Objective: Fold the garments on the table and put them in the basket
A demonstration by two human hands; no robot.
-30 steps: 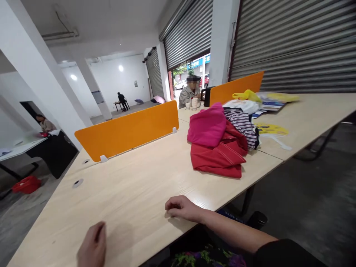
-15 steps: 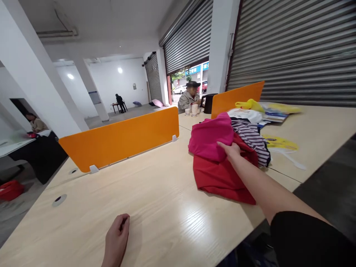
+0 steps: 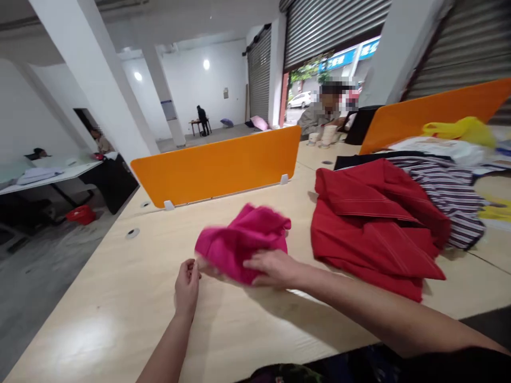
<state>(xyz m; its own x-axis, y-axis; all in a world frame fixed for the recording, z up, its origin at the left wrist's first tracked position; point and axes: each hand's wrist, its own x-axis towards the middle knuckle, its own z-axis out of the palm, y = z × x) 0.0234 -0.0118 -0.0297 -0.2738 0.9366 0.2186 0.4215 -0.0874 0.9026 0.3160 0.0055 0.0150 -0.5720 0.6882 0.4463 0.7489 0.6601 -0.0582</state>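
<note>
A crumpled pink cloth garment point(image 3: 247, 236), slightly blurred, hangs just over the middle of the light wood table point(image 3: 131, 298). My right hand point(image 3: 273, 267) grips its near side, the thumb underneath. My left hand point(image 3: 187, 282) lies by the garment's left corner with fingers curled in; I see nothing between them. To the right rests a folded red garment point(image 3: 371, 223) with pale stitching. Partly beneath and behind it is a striped garment point(image 3: 443, 191) in dark and white.
Orange dividers point(image 3: 223, 167) stand along the table's far side. White and yellow plastic bags point(image 3: 459, 133) lie at the back right. Beyond the table sits a person point(image 3: 321, 111) near paper cups point(image 3: 328, 135). A red bucket point(image 3: 81, 214) is on the floor at left.
My right hand has carried the pink garment off the red one, leftward to the table's middle. My left hand has moved forward toward it. The view has turned left.
</note>
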